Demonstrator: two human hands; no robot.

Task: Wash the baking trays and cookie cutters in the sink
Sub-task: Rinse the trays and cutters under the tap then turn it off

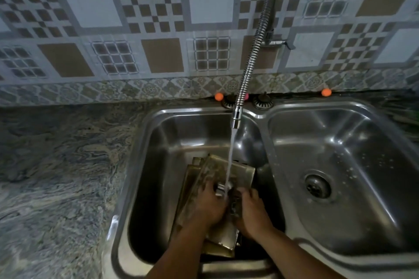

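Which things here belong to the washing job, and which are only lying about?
In use:
- left hand and right hand, both on a small metal piece under the water
- water stream from the flexible tap
- stacked baking trays in the left basin

Idle:
- right basin, nothing in it
- two strainer plugs on the back ledge
- orange balls by the wall
- countertop

A speckled grey stone table (56, 165) is stretching left of the fingers; a patterned brown-and-white tiled wall (158, 29) is rising beyond them, three small orange knobs (219, 96) sitting along its base.
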